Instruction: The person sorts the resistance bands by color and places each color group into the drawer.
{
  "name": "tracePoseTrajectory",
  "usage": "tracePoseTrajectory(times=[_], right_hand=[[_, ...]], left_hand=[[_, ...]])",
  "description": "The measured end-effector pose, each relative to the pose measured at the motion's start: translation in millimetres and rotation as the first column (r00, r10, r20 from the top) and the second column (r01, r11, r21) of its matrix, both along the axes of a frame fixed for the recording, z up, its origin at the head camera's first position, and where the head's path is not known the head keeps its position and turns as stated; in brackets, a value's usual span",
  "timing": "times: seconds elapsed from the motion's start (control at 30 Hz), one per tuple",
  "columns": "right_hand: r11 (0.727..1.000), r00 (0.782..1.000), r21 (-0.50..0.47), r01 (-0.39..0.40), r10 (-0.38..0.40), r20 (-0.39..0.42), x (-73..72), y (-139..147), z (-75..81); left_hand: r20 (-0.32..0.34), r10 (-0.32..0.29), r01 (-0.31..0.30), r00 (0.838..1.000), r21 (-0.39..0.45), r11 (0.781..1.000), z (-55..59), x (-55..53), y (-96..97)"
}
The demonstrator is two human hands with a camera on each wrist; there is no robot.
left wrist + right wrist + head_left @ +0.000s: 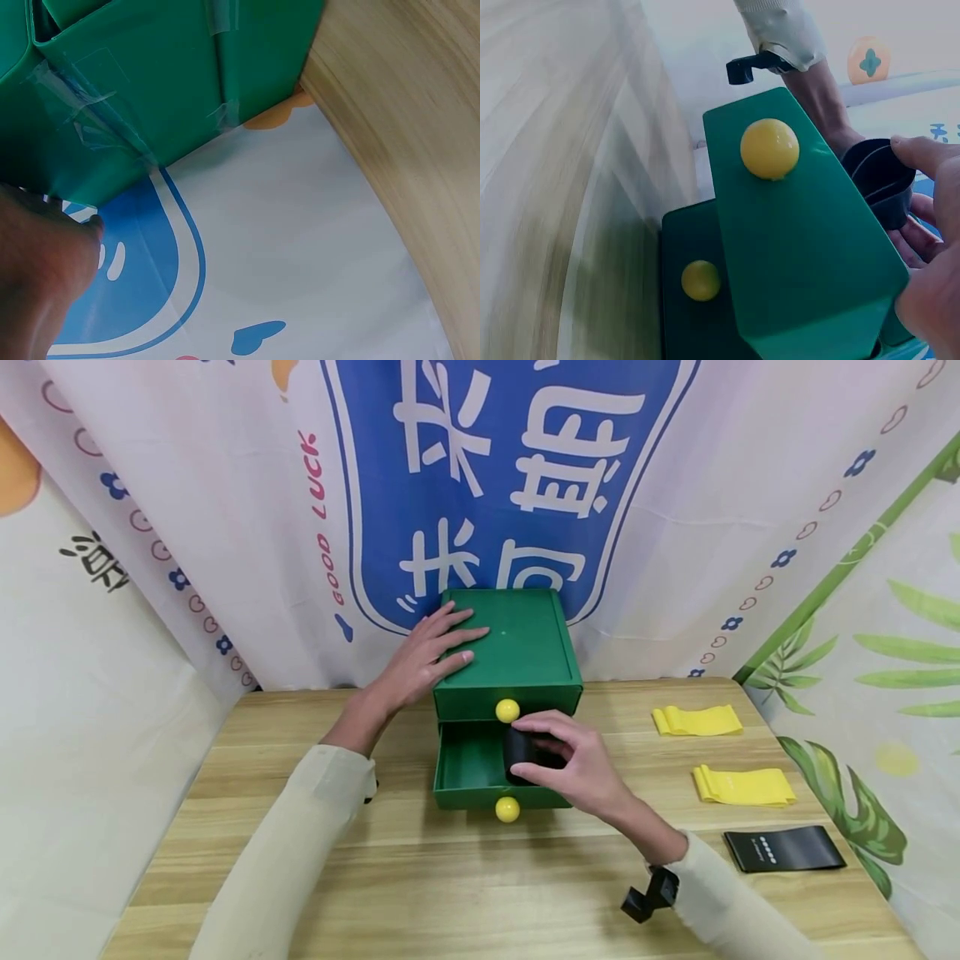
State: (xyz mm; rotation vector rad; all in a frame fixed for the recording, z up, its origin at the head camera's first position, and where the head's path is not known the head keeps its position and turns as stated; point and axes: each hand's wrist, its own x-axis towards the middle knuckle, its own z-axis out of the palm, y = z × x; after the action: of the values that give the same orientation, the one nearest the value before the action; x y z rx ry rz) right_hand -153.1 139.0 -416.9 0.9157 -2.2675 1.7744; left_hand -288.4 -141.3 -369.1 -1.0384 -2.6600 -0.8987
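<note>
A green two-drawer box stands at the back of the table, its lower drawer pulled out and its upper one closed. My left hand rests on the top's left edge, fingers spread; the left wrist view shows part of that hand beside the taped green wall. Over the right part of the pulled-out drawer, my right hand pinches a folded black elastic band between thumb and fingers. The right wrist view shows the black band bent into a loop. The drawer floor's right side is hidden by the hand.
Two folded yellow bands and a flat black band lie on the table's right side. Each drawer front bears a yellow ball knob. A printed curtain hangs right behind the box.
</note>
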Motion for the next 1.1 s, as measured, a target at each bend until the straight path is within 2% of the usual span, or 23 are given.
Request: tracePoseTrajectory(times=[0.37, 0.67, 0.9, 1.1], right_hand=[[0.996, 0.998, 0.081, 0.043, -0.038, -0.057, 0.0, -6, -1.3], [0.985, 0.987, 0.148, 0.084, -0.062, -0.145, 0.6, -3, -2.2], [0.983, 0.985, 0.165, 0.079, -0.052, -0.166, 5.4, 11, 4.3], [0.975, 0.975, 0.203, 0.093, -0.048, -0.215, 3.5, 31, 4.5]], left_hand=[[0.007, -0.003, 0.003, 1.0, 0.004, 1.0, 0.7, 0.4, -0.4], [0.012, 0.006, -0.006, 1.0, -0.001, 1.0, -1.1, 0.2, -0.2], [0.006, 0.008, -0.008, 1.0, -0.003, 1.0, -1.1, 0.2, 0.3], [0.006, 0.007, -0.007, 1.0, 0.001, 1.0, -2.0, 0.0, -0.4]])
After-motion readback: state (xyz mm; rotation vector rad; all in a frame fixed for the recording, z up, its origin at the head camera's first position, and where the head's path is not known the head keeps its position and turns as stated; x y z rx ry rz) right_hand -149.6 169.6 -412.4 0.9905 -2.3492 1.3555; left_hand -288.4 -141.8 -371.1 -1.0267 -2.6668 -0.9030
